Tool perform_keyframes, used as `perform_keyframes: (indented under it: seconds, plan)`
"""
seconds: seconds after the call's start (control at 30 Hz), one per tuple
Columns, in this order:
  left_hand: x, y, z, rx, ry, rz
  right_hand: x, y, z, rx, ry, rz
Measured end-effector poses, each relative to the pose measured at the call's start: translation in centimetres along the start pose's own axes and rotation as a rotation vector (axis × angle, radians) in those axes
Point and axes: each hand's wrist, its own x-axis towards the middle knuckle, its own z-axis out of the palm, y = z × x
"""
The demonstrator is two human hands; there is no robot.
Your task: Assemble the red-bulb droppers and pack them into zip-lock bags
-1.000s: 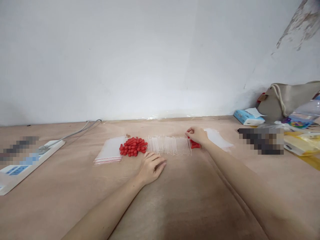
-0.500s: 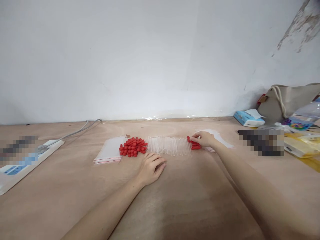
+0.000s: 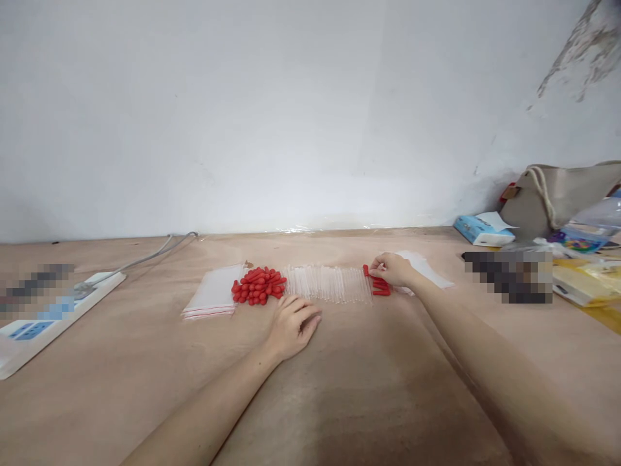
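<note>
A heap of red rubber dropper bulbs (image 3: 257, 286) lies on the wooden table. To its right, thin clear dropper tubes (image 3: 320, 283) are laid side by side in a row. My left hand (image 3: 292, 325) rests on the table in front of the heap, fingers loosely bent and holding nothing. At the row's right end, my right hand (image 3: 391, 268) has thumb and forefinger pinched at a red bulb (image 3: 366, 270); its lower end meets the tops of the tubes. Several more red bulbs (image 3: 381, 287) lie just below that hand, partly covered by it.
Clear zip bags (image 3: 213, 292) with red strips are stacked left of the heap. White sheets (image 3: 427, 270) lie behind my right hand. A power strip (image 3: 63, 323) with a cable is at left; a tissue pack (image 3: 478, 230) and grey bag (image 3: 528, 200) stand at right.
My right hand has shifted slightly up and left, uncovering more of the red bulbs below it. The left hand stays almost where it was.
</note>
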Motion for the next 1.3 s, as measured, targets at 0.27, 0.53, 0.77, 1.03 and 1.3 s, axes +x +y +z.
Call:
perform_keyframes:
  seconds: [0.27, 0.53, 0.77, 1.03, 1.3]
  plan:
    - [2.3, -1.1, -0.4, 0.326, 0.152, -0.286, -2.4, -2.3, 0.9, 0.262, 0.362, -0.163]
    - [6.6, -2.5, 0.9, 0.503, 0.042, -0.544, -9.2, -6.8, 4.5, 0.218, 0.373, -0.507]
    - [7.9, -2.3, 1.5, 0.62, -0.114, -0.621, -9.7, -6.7, 5.0, 0.237, 0.337, -0.55]
    - [9.1, -2.0, 1.7, 0.61, -0.182, -0.708, -9.8, -6.7, 5.0, 0.207, 0.339, -0.567]
    - [9.6, -2.0, 1.7, 0.581, -0.219, -0.77, -9.7, -6.7, 5.0, 0.201, 0.321, -0.572]
